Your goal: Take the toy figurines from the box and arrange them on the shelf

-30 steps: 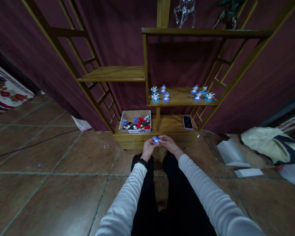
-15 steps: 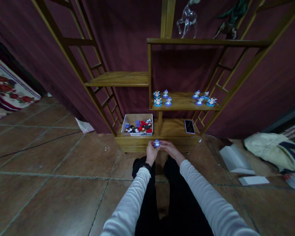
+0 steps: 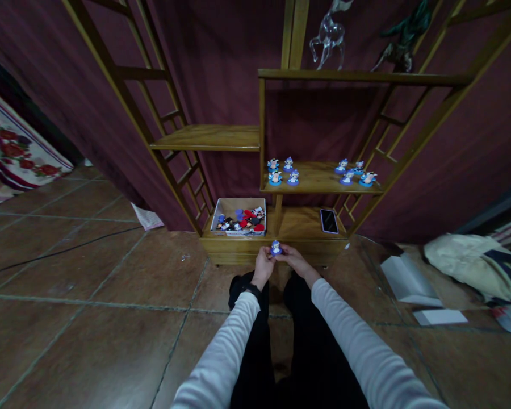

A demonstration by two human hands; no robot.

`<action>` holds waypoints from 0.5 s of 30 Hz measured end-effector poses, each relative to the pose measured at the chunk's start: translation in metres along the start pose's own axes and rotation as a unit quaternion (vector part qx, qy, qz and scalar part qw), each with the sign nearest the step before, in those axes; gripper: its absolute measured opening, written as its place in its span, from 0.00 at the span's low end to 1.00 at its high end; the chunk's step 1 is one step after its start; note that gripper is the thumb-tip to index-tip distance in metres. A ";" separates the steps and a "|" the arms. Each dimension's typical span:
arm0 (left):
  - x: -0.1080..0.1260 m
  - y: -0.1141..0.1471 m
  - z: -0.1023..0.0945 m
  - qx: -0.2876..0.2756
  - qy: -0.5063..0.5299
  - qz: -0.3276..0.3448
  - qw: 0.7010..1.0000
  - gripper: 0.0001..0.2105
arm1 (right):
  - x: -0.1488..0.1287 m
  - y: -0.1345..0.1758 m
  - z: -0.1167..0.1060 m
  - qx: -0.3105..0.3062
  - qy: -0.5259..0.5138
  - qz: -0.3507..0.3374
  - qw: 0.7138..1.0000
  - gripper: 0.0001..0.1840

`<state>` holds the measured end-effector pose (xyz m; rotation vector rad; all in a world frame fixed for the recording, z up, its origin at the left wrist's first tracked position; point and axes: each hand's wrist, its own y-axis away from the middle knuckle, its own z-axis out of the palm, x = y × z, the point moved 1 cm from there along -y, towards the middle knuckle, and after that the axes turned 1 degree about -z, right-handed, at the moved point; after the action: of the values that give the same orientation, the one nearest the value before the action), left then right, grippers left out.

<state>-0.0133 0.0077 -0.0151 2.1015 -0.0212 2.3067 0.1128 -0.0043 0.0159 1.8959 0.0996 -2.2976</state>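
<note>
A small purple-and-white figurine point(image 3: 276, 248) on a purple base stands upright between my hands, in front of the cabinet's lowest board. My left hand point(image 3: 263, 266) grips its base from the left, and my right hand point(image 3: 295, 260) pinches it from the right. Just beyond, a cardboard box point(image 3: 217, 216) holds a jumble of red, purple, black and white figurine parts. On the middle shelf point(image 3: 315, 176), several similar figurines stand in two groups: the left group point(image 3: 293, 177) by the post and the right group point(image 3: 347, 177) near the side frame.
A phone point(image 3: 329, 221) lies on the lowest board, right of the box. Glass horse point(image 3: 330, 37) and dark green statue point(image 3: 402, 42) stand on the upper shelf. White boxes point(image 3: 410, 279) and a pale bag point(image 3: 472, 262) lie on the floor at right; a cable point(image 3: 63, 251) runs at left.
The figurine has been tilted from top-on to upright, so its body shows above the base. Both hands have shifted slightly around it, and the camera view has moved a little.
</note>
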 end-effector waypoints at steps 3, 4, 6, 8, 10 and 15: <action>-0.002 -0.001 -0.001 -0.003 0.009 0.004 1.000 0.13 | 0.002 -0.001 0.000 0.015 0.018 -0.007 1.000 0.21; -0.002 -0.001 -0.001 -0.003 0.008 0.004 1.000 0.13 | 0.003 -0.002 0.000 0.018 0.022 -0.008 1.000 0.21; -0.002 -0.001 -0.002 -0.002 0.007 0.000 1.000 0.13 | 0.004 -0.002 0.000 0.023 0.031 -0.008 0.999 0.21; -0.001 0.000 -0.002 -0.003 0.014 -0.006 1.000 0.13 | 0.004 -0.002 0.001 0.031 0.035 -0.008 0.999 0.22; 0.003 0.000 -0.001 -0.008 0.027 -0.010 1.000 0.13 | 0.004 -0.002 0.001 0.039 0.039 -0.008 0.998 0.22; 0.014 0.004 -0.001 0.000 0.050 -0.025 0.998 0.09 | 0.003 -0.002 -0.002 0.036 0.072 -0.013 0.997 0.21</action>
<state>-0.0160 0.0037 -0.0015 1.9596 0.0310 2.3797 0.1137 -0.0019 0.0127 2.1059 0.0610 -2.2074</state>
